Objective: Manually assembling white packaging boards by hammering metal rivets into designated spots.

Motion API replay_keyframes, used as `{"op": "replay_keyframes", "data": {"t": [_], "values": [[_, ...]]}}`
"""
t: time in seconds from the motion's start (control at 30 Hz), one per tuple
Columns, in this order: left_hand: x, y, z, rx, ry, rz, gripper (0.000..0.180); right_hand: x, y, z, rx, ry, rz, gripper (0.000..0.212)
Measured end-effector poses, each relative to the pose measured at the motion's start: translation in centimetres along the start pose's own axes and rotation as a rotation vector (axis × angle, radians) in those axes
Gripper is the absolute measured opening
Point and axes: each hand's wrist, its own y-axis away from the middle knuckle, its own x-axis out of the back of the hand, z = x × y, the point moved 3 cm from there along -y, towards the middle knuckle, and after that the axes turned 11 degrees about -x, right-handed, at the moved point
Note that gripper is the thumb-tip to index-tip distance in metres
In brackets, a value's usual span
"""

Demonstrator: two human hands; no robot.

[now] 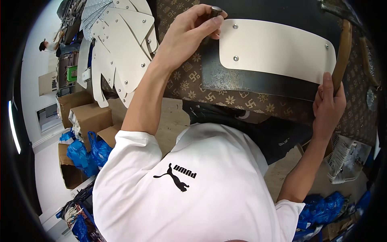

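A curved white panel (pixel 278 48) with rounded corners and 3 metal snap studs lies on a dark metal plate (pixel 250 84). At the panel's left end my left hand (pixel 197 30) is closed round a short dark metal punch (pixel 216 10), its rounded top showing above the fingers. My right hand (pixel 329 103) is by the panel's lower right corner, with one finger laid against the panel. Its other fingers curl round the lower end of a hammer's wooden handle (pixel 344 52). The dark hammer head (pixel 342 10) is at the upper right; the grip is partly hidden.
A pile of studded white panels (pixel 117 48) is on the left. Brown patterned cloth (pixel 225 96) covers the table. Another wooden-handled tool (pixel 369 60) lies at the far right. Cardboard boxes (pixel 94 117) and blue bags (pixel 86 153) stand left; a white rack (pixel 342 159) is below right.
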Motion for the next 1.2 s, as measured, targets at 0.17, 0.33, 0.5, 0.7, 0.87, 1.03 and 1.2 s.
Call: {"op": "replay_keyframes", "data": {"t": [0.17, 0.33, 0.5, 0.7, 0.87, 1.03, 1.2], "values": [[-0.3, 2.7, 1.7, -0.02, 0.509, 0.005, 0.019, 0.4, 4.2, -0.5, -0.028, -0.154, -0.066, 0.027], [-1.6, 2.6, 1.5, -0.149, 0.479, 0.021, 0.019, 0.6, 9.2, -0.8, 0.018, -0.164, -0.135, 0.024], [-1.7, 2.6, 1.9, -0.206, 0.496, 0.028, 0.021, 0.9, 11.7, -0.6, 0.113, -0.109, -0.147, 0.023], [-2.5, 2.5, 2.1, -0.261, 0.467, 0.06, 0.023, 1.6, 14.0, -2.8, 0.224, -0.008, -0.154, 0.024], [-2.9, 2.9, 1.7, -0.254, 0.453, 0.046, 0.024, 5.4, 17.3, -11.8, 0.709, -0.206, -0.228, 0.025], [-2.7, 3.7, 1.4, -0.183, 0.421, 0.025, 0.019, 2.3, 15.5, -9.6, 0.671, -0.027, -0.339, 0.021], [-2.7, 2.8, 2.1, -0.29, 0.373, 0.028, 0.016, 1.8, 12.0, -4.9, 0.204, 0.532, -0.3, 0.019]]}}
